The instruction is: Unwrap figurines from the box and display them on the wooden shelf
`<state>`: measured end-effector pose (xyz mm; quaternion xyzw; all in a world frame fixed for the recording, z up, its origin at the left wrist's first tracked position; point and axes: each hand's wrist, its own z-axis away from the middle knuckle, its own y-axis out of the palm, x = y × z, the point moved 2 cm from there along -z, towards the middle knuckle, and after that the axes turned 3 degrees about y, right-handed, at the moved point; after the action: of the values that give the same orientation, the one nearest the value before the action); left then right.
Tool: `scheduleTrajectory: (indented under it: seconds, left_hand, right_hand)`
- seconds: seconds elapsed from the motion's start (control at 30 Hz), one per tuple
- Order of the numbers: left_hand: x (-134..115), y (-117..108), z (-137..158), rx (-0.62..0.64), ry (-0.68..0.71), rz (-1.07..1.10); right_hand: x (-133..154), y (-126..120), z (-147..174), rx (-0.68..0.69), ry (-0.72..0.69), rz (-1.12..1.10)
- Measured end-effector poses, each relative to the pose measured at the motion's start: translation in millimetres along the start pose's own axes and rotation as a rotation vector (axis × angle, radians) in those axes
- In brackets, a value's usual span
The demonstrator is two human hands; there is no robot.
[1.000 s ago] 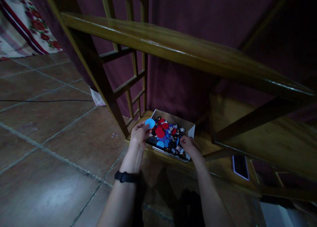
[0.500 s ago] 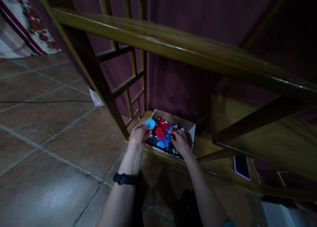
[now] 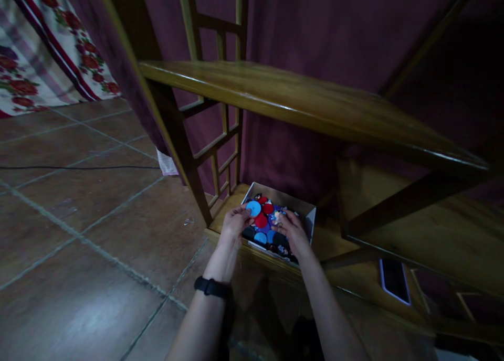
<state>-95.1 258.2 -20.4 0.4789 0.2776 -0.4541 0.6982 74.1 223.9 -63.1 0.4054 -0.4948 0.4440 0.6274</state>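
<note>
Head view: the left hand (image 3: 235, 225) pinches 1 blue disc (image 3: 254, 208) above the left part of a box (image 3: 286, 195). The right hand (image 3: 294, 233) grips 1 small toy (image 3: 277, 215) near the disc, over the box. Red discs (image 3: 260, 220) lie inside. The box sits on a wooden shelf (image 3: 334, 240).

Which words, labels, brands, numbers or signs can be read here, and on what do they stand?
No text can be read.
Blue disc in the left hand: any mark is too small to read.
Pieces in the box: too small and blurred.
Black wristband: no lettering shows.
</note>
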Motion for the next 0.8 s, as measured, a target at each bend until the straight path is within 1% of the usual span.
scheduleTrajectory:
  seconds: [0.03,0.1,0.23,0.37,0.47,0.6,0.8]
  left_hand:
    - [1,1,1,0.008,0.003,-0.003]
    - [3,4,1,0.031,0.011,-0.008]
    - [10,13,2,0.085,0.022,-0.011]
    - [17,22,4,0.122,0.014,-0.030]
    - [21,28,5,0.146,0.021,-0.043]
    - [25,31,5,0.176,0.026,-0.052]
    - [28,33,6,0.210,0.060,-0.095]
  right_hand:
    - [3,1,2,0.022,0.039,-0.101]
    - [10,2,8,0.042,0.080,-0.193]
    - [23,5,15,0.043,0.054,-0.207]
    - [29,7,19,0.021,-0.011,-0.142]
    - [30,5,20,-0.035,-0.072,-0.031]
    - [30,2,19,-0.053,-0.138,0.091]
    - [27,0,15,-0.061,-0.160,0.157]
